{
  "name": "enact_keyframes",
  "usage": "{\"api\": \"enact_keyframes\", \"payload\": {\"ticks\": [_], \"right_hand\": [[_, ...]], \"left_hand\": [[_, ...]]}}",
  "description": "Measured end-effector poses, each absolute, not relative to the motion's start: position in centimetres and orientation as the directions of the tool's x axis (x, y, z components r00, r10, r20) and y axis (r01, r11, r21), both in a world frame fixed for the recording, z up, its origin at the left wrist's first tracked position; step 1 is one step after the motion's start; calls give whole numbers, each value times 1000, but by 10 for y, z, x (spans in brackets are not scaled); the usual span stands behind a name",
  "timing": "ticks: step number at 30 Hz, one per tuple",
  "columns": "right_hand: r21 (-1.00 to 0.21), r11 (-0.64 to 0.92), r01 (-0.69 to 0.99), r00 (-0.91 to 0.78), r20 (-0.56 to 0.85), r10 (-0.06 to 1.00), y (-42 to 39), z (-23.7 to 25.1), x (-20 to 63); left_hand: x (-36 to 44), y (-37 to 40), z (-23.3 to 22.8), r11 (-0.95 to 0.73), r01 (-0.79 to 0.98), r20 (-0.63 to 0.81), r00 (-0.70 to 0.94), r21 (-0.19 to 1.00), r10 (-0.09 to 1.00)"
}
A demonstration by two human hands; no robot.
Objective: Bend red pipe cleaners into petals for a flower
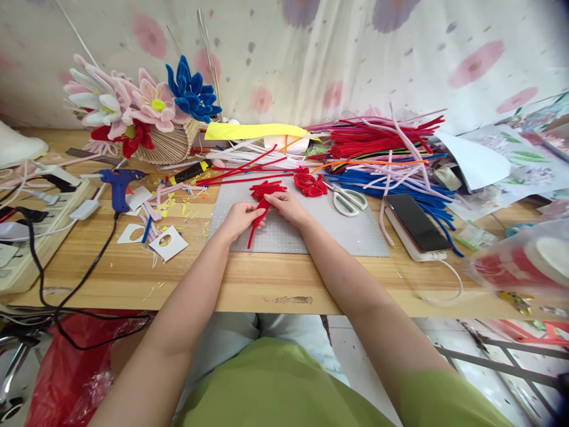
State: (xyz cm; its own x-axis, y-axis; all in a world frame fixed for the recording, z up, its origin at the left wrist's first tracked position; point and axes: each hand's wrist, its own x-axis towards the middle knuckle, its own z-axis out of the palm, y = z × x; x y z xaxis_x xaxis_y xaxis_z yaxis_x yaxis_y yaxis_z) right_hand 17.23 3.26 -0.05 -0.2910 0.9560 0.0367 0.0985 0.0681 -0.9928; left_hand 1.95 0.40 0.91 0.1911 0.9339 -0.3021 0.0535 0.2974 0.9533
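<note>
Between my two hands is a red pipe cleaner petal (259, 217), one thin end pointing down toward the table's front edge. My left hand (243, 220) pinches it from the left, thumb on top. On its upper right side, the fingers of my right hand (287, 207) close on it too. Just beyond them lie a small pile of short red pipe cleaner pieces (267, 189) and, to the right, a heap of looped red pipe cleaner shapes (310, 182). Scissors with pale handles (349, 200) rest beside that heap on the grey cutting mat (329, 234).
A blue glue gun (119, 187) and a power strip (57, 219) with cables occupy the left. Pipe cleaner flowers (153, 101) stand at the back left. Bundles of pipe cleaners (382, 142) spread across the back. On the right are a phone (416, 222) and a bagged cup (524, 258).
</note>
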Motion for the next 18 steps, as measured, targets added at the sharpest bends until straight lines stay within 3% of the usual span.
{"api": "enact_keyframes", "payload": {"ticks": [7, 18], "right_hand": [[-940, -202, -273, -482, -48, 875, 32, -2, 177], [-896, -196, -397, -332, -59, 942, 33, -8, 164]], "left_hand": [[8, 4, 9, 303, -19, -283, 304, 953, 910], [1, 6, 7, 382, -35, -337, 402, 923, 851]]}}
